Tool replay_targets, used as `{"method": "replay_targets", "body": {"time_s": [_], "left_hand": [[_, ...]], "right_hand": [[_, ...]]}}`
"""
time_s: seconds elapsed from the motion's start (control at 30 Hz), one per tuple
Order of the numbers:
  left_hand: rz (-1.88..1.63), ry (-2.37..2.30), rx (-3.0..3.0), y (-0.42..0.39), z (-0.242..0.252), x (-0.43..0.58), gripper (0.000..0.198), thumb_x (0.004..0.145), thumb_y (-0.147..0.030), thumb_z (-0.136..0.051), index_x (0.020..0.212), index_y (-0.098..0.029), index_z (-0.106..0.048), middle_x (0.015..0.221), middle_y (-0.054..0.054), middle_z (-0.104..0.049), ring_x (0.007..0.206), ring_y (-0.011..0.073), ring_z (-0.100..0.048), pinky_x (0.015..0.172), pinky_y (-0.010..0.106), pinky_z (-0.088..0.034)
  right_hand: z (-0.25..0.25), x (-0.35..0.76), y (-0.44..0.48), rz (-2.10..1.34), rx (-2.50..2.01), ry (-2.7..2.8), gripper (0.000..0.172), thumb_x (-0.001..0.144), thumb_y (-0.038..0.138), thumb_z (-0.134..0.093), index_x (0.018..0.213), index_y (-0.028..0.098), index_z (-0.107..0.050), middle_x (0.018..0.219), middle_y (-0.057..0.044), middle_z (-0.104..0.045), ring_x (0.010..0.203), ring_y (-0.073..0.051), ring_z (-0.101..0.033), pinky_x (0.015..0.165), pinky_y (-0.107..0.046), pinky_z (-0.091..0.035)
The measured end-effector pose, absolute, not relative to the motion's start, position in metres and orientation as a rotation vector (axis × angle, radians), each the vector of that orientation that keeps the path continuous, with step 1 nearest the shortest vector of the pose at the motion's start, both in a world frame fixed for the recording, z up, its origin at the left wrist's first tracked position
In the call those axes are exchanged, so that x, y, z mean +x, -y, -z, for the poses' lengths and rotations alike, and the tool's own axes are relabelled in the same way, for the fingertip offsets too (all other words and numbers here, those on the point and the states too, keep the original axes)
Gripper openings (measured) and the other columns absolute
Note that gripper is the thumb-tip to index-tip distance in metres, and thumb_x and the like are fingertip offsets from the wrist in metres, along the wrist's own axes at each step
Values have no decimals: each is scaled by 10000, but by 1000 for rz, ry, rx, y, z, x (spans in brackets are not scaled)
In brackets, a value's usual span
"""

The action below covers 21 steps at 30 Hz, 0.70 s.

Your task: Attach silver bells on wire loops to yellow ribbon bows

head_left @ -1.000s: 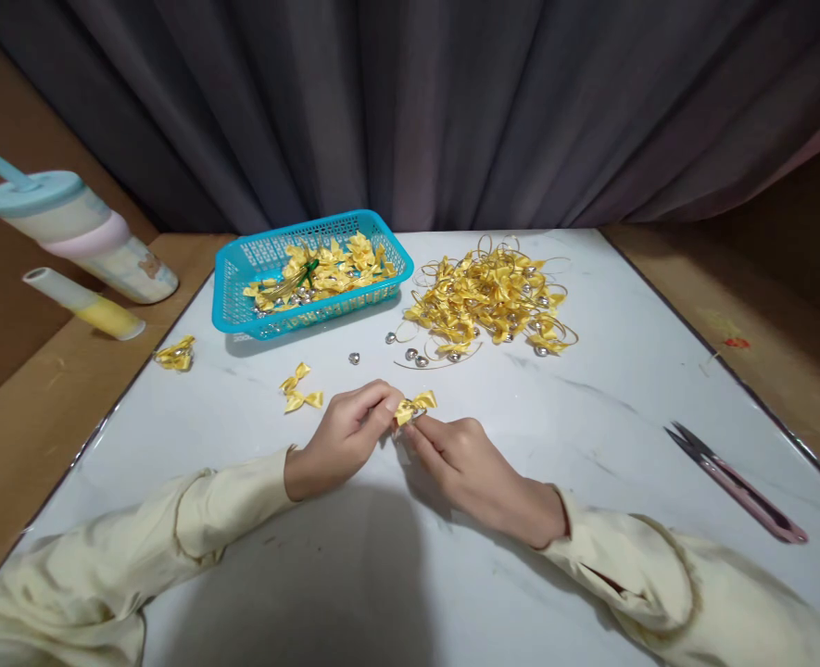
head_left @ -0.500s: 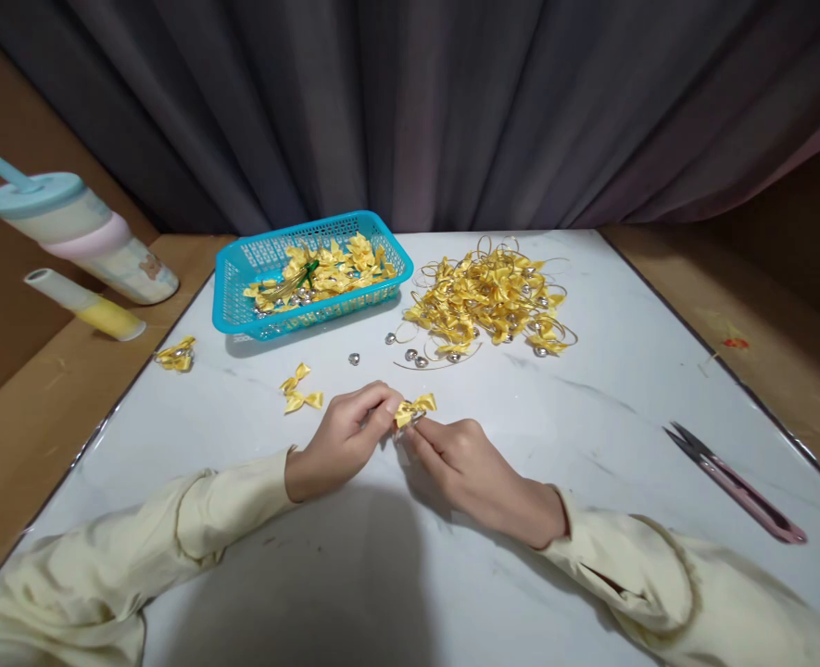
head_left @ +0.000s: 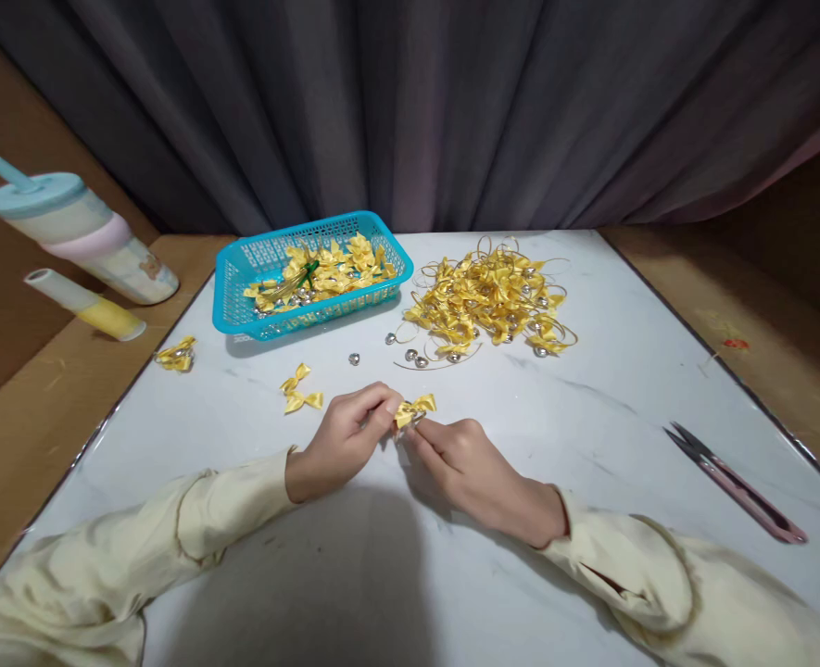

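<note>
Between my two hands, just above the table, is a yellow satin ribbon bow [head_left: 416, 409] with shiny silvery bits beneath it. My left hand [head_left: 354, 428] is closed, thumb and fingertips pinching the bow's left side. From the right, my right hand [head_left: 469, 468] is closed too, its fingertips pinching at the bow's lower edge. What exactly lies under the fingertips is hidden. To the left of my left hand lie two loose yellow bows [head_left: 303, 400]. A silver heart-shaped bell or bead [head_left: 354, 358] rests beyond my hands.
A blue basket [head_left: 225, 323] holds bows and silver pieces. Right of it is a heap of yellow bows on golden cords [head_left: 489, 301]. Pink thread snips [head_left: 747, 491] lie at right. A tumbler [head_left: 96, 232], a yellow-and-white tube [head_left: 90, 306] and a small bow bundle [head_left: 175, 354] are at left.
</note>
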<state>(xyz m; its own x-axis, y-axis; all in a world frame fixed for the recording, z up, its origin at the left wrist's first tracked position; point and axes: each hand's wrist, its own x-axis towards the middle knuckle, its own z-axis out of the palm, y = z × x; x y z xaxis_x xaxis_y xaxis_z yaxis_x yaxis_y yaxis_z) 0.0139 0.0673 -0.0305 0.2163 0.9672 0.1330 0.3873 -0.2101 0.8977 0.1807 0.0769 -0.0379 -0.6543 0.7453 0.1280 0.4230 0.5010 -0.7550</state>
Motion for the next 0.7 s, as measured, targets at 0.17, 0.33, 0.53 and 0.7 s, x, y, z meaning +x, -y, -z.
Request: {"method": "replay_targets", "body": {"time_s": [0.17, 0.33, 0.53, 0.7], "left_hand": [[-912, -1212, 1747, -71, 27, 10, 285, 891, -273, -373, 653, -158, -483, 627, -11, -499, 602, 102, -464, 596, 218, -371], [-912, -1144, 1786, -73, 27, 6, 236, 870, -247, -418, 671, -151, -503, 624, -15, -504, 574, 92, -460, 572, 212, -366], [-927, -1201, 1782, -74, 28, 8, 260, 858, -245, -446, 624, -148, -504, 581, -16, -508, 551, 89, -469, 554, 207, -366], [-919, -1219, 1700, -73, 27, 10, 278, 859, -259, -447, 612, -148, -511, 561, -20, -511, 541, 85, -469, 553, 201, -370]], "right_hand": [[39, 181, -78, -976, -981, 2327, 288, 915, 216, -309, 638, 174, -380, 511, 50, -336, 428, -63, -292, 466, -213, -230], [41, 181, -79, -991, -990, 2332, 285, 909, 211, -313, 633, 174, -372, 507, 51, -333, 426, -61, -289, 466, -212, -225], [40, 181, -78, -966, -961, 2355, 273, 902, 186, -318, 637, 173, -383, 510, 54, -337, 421, -59, -291, 461, -208, -229], [40, 181, -78, -947, -937, 2346, 294, 913, 195, -313, 637, 171, -410, 513, 52, -344, 421, -63, -296, 458, -208, -242]]}}
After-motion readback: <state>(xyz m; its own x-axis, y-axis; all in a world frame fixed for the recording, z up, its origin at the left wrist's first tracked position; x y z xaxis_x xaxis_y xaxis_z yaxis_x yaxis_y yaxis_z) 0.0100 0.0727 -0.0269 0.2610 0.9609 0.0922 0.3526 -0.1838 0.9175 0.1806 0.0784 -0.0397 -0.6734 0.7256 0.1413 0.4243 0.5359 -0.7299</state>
